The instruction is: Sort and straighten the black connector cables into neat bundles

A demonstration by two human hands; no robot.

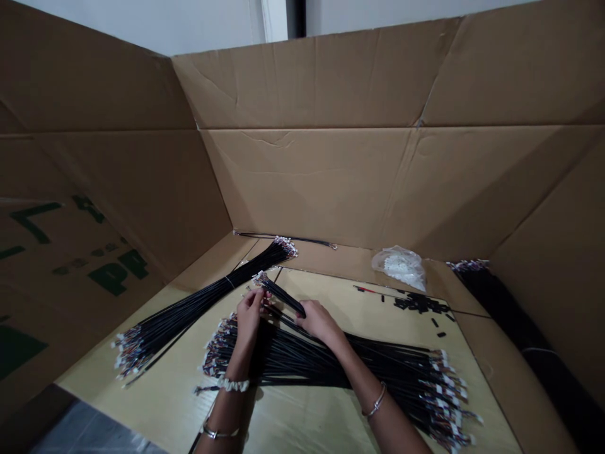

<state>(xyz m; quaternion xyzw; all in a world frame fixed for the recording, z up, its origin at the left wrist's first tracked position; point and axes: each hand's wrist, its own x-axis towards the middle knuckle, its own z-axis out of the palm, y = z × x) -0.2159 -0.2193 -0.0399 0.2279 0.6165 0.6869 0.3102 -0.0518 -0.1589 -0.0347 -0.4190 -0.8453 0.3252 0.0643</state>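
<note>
And we're looking straight into tall brown cardboard panels (307, 82), rising at the top and both sides, with green printing (113, 271) splashed across the left one! Above them at upper centre, a white wall (142, 25) and a dark vertical gap (295, 19); at lower left, grey floor (80, 429); soft, even light throughout!

Green print "PP" (116, 272), cardbd box flap (70, 164), other green marks (35, 221) unreadable, no other txt legible

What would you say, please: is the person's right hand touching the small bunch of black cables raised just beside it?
Touching: the head view shows the fingertips of the right hand pressed against the lower end of the small bunch of black cables.
</note>
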